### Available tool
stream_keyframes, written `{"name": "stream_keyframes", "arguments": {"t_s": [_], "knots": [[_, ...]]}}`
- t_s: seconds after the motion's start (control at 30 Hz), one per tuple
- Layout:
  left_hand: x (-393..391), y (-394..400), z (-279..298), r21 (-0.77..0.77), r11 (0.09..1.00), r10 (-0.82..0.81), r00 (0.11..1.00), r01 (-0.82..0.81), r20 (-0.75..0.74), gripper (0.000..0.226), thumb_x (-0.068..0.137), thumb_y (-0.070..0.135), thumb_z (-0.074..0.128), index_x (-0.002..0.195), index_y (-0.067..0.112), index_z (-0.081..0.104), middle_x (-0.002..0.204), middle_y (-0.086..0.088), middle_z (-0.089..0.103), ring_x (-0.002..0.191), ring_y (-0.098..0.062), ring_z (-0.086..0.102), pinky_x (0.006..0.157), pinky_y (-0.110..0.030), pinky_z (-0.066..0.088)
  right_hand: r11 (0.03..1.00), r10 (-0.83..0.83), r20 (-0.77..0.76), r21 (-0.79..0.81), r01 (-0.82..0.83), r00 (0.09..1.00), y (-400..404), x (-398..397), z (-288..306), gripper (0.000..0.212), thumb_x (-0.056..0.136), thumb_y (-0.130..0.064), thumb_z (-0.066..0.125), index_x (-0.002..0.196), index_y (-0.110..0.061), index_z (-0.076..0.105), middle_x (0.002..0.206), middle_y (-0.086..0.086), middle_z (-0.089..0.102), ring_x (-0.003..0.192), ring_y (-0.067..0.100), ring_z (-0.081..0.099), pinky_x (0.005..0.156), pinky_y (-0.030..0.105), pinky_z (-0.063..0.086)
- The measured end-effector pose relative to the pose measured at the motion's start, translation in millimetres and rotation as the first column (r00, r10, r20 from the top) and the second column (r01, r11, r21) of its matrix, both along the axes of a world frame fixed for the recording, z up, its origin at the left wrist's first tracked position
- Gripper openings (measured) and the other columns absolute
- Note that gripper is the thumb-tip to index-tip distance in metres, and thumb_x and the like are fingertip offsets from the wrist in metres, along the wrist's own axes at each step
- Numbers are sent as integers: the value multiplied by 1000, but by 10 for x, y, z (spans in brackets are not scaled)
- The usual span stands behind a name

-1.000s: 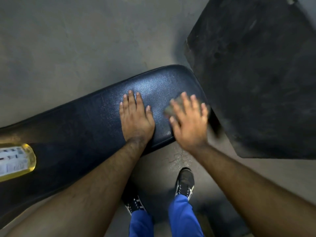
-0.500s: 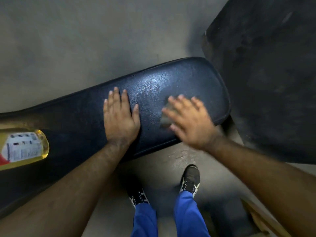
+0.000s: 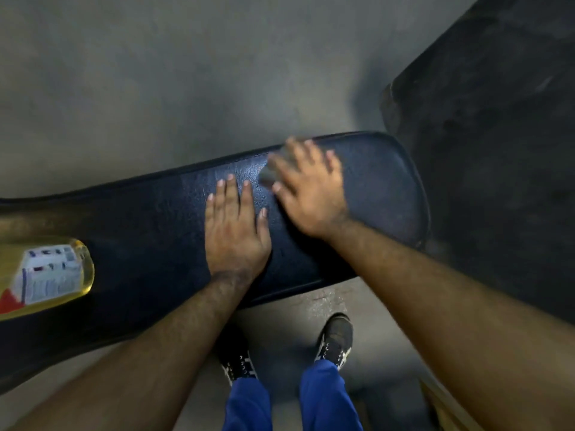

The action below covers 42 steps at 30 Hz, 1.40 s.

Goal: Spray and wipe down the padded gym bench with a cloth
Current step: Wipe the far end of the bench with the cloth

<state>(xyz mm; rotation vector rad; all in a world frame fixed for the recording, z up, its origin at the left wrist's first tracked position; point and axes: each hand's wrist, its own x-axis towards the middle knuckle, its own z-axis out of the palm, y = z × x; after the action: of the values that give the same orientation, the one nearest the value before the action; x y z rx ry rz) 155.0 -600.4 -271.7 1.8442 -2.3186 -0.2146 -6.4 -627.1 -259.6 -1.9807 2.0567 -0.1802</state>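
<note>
The dark blue padded bench [image 3: 382, 194] runs from the left edge to a rounded end at the right. My left hand [image 3: 235, 231] lies flat on the pad, fingers apart, holding nothing. My right hand [image 3: 309, 189] presses a small grey cloth [image 3: 267, 175] against the pad near its far edge; the hand is blurred and covers most of the cloth. A bottle of yellow liquid with a white label [image 3: 43, 276] lies on the bench at the far left.
A large black rubber mat [image 3: 497, 150] lies on the floor just past the bench's right end. Grey concrete floor [image 3: 186, 73] stretches beyond the bench. My feet in dark shoes [image 3: 337, 337] stand close under the near edge.
My right hand has slid the cloth from the near right part of the pad toward its far edge, closer to my left hand. The left hand stays planted. The view shifted slightly.
</note>
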Motion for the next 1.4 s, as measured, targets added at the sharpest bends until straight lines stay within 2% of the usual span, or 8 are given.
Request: {"name": "stream_keyframes", "arguments": {"t_s": [0.43, 0.53, 0.7, 0.83, 1.0, 1.17, 1.3, 1.4], "knots": [[162, 18, 198, 44, 990, 140, 876, -135, -462, 56, 90, 15, 46, 144, 0, 41, 148, -17, 45, 139, -30, 40, 117, -44, 29, 991, 130, -29, -17, -130, 991, 114, -282, -57, 60, 95, -51, 31, 151, -33, 37, 164, 3, 25, 151, 30, 22, 119, 57, 18], [419, 115, 244, 9, 991, 131, 943, -135, -305, 58, 88, 20, 47, 143, 2, 42, 147, -17, 46, 140, -31, 38, 118, -45, 28, 949, -312, -52, 26, 314, 948, 245, 100, -45, 62, 94, -49, 33, 153, -31, 33, 166, 6, 20, 152, 33, 17, 120, 58, 14], [714, 270, 193, 55, 996, 82, 966, -70, -247, 62, 89, 28, 46, 144, 1, 41, 151, -18, 41, 143, -33, 32, 120, -47, 22, 947, 320, 19, -23, -320, 947, 944, 189, 26, 54, 97, -47, 39, 150, -36, 38, 165, 0, 24, 152, 26, 21, 120, 55, 17], [906, 281, 276, 54, 998, 39, 924, -20, -380, 58, 88, 21, 51, 141, 1, 45, 145, -16, 48, 139, -30, 39, 121, -41, 21, 946, -325, -16, -15, 325, 946, 1127, 560, -5, 57, 96, -49, 38, 150, -34, 40, 164, 3, 26, 151, 30, 22, 119, 56, 17], [1236, 353, 370, 29, 998, 56, 951, -50, -305, 53, 87, 16, 49, 138, 2, 47, 140, -16, 52, 136, -31, 42, 119, -45, 25, 921, 383, -6, -73, -383, 924, 1468, 882, 26, 54, 97, -46, 46, 149, -33, 43, 163, 3, 29, 150, 29, 26, 118, 55, 22], [1559, 321, 354, 83, 997, 11, 971, 9, -240, 52, 88, 21, 49, 138, 6, 50, 145, -14, 49, 139, -28, 39, 117, -46, 29, 955, -295, -65, -59, 291, 953, 1184, 1238, -18, 57, 98, -46, 40, 153, -31, 35, 165, 6, 24, 151, 32, 21, 119, 56, 17], [1666, 264, 265, 47, 998, -28, 990, 35, -139, 55, 90, 23, 46, 141, 2, 46, 149, -17, 43, 141, -32, 36, 119, -46, 26, 917, 397, -33, -35, -398, 917, 1279, 1312, 1, 55, 98, -47, 42, 151, -33, 39, 164, 4, 26, 151, 30, 24, 119, 55, 20], [1645, 304, 149, 9, 1000, -28, 998, 29, -51, 57, 93, 24, 41, 145, -1, 41, 154, -19, 36, 145, -32, 30, 121, -45, 19, 976, 212, -27, -36, -213, 977, 758, 939, -19, 55, 98, -47, 38, 151, -34, 38, 164, 3, 26, 151, 29, 23, 118, 57, 20]]}}
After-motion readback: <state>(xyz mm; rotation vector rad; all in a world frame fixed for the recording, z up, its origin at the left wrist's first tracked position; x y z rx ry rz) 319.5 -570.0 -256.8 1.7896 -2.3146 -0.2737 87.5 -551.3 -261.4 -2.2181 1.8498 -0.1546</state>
